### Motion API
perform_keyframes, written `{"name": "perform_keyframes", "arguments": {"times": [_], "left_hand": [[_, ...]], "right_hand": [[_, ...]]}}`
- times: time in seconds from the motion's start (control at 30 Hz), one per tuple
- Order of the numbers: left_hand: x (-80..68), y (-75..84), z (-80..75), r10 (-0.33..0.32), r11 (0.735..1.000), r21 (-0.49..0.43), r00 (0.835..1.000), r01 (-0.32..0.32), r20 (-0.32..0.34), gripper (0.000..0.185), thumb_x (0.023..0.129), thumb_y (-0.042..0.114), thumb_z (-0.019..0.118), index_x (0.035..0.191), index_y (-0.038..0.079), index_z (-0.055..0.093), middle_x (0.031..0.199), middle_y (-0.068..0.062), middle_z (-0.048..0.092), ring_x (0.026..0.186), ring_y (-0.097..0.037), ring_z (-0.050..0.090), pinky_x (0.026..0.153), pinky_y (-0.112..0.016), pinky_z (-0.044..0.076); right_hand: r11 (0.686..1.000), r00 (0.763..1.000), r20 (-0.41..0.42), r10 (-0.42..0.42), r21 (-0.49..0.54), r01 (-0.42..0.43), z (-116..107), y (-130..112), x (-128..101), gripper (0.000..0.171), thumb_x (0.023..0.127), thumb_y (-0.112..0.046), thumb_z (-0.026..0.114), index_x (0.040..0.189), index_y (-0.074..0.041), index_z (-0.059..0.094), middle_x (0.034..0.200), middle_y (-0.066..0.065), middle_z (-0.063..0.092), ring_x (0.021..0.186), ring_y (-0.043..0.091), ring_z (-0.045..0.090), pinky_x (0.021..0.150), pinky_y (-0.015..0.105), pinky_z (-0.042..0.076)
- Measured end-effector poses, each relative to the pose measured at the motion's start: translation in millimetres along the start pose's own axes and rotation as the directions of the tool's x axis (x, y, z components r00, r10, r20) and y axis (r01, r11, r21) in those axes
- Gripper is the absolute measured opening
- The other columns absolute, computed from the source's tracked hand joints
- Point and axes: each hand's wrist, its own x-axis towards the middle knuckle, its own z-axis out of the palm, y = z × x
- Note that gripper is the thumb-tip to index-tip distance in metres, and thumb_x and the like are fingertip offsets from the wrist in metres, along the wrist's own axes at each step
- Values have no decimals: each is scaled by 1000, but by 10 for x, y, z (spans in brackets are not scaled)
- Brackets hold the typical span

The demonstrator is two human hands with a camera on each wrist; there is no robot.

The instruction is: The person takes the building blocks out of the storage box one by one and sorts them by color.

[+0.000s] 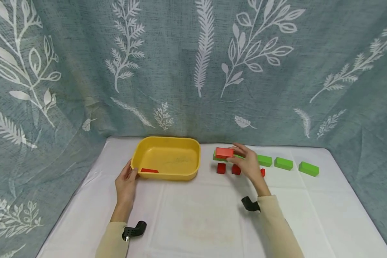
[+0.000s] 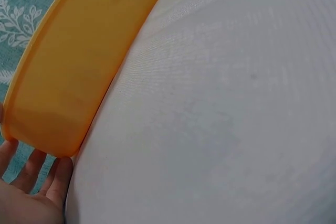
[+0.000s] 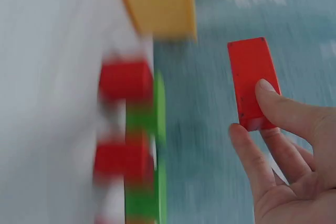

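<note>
My right hand pinches a flat red block by one end and holds it in the air above the row of blocks; the same red block shows sharply in the right wrist view, between thumb and fingers. Below it small red cubes stand in front of green blocks. My left hand holds the near left corner of a yellow tray, thumb at the rim. The tray's wall fills the left wrist view. A flat red piece lies inside the tray.
Two more green blocks lie in a row to the right on the white tablecloth. A teal leaf-patterned curtain closes off the back and sides of the table.
</note>
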Motion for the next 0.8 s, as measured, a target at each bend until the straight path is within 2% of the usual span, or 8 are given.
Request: {"name": "perform_keyframes", "arguments": {"times": [0.2, 0.27, 0.4, 0.5, 0.57, 0.67, 0.73, 0.8], "left_hand": [[-3, -11, 3, 2, 1000, -1, 1000, -2, 7, 53, 101, 25, 53, 152, 19, 39, 150, -4, 45, 128, -17, 48, 97, -18, 45], [-7, -6, 1, 3, 1000, -3, 1000, -3, 5, 52, 101, 25, 53, 151, 19, 39, 149, -5, 46, 127, -16, 49, 97, -17, 45], [-21, 8, -6, 11, 1000, -16, 1000, -11, 7, 53, 101, 25, 54, 151, 18, 39, 148, -6, 47, 123, -14, 50, 95, -16, 46], [-32, 9, -15, 11, 1000, -18, 1000, -10, 11, 53, 101, 25, 53, 152, 18, 39, 148, -7, 47, 122, -13, 51, 93, -15, 47], [-37, 5, -19, 7, 1000, -21, 1000, -6, 14, 53, 101, 25, 53, 152, 19, 38, 149, -6, 46, 123, -12, 50, 93, -15, 47], [-39, 5, -14, 6, 1000, -18, 1000, -5, 15, 54, 102, 27, 52, 152, 19, 37, 150, -5, 44, 125, -13, 50, 94, -15, 47], [-35, 10, -1, 2, 1000, -17, 1000, -1, 17, 54, 102, 28, 52, 153, 19, 36, 151, -5, 43, 127, -15, 49, 95, -16, 47], [-33, 17, 13, -9, 1000, -5, 1000, 9, 17, 54, 102, 30, 51, 153, 21, 35, 152, -4, 42, 129, -16, 48, 97, -17, 46]], "right_hand": [[987, 989, -61, 134, -83, -139, -873, 354, -237, 69, 89, -18, 74, 149, -6, 41, 143, 20, 50, 129, 36, 50, 94, 36, 52], [978, 983, -77, 167, -116, -175, -1105, 482, -340, 72, 90, -20, 73, 150, -5, 38, 144, 21, 47, 129, 38, 48, 96, 34, 51], [957, 967, -119, 226, -158, -243, -1415, 707, -533, 71, 91, -19, 71, 150, 0, 36, 144, 25, 46, 128, 39, 49, 84, 15, 52], [948, 966, -113, 234, -192, -253, -1516, 847, -616, 69, 90, -15, 71, 147, 4, 38, 140, 27, 48, 125, 39, 51, 76, 7, 48], [942, 970, -90, 225, -236, -240, -1534, 924, -641, 67, 89, -14, 72, 145, 6, 41, 138, 27, 51, 127, 39, 49, 83, 14, 50], [937, 975, -67, 210, -271, -221, -1517, 998, -651, 65, 88, -12, 73, 143, 7, 43, 134, 28, 53, 132, 43, 41, 102, 39, 46], [935, 977, -71, 202, -285, -214, -1501, 1025, -647, 62, 88, -9, 73, 141, 7, 45, 132, 29, 54, 134, 46, 37, 106, 54, 38], [936, 979, -74, 191, -287, -205, -1490, 1027, -646, 61, 87, -5, 72, 141, 8, 45, 131, 31, 54, 132, 48, 38, 106, 60, 34]]}}
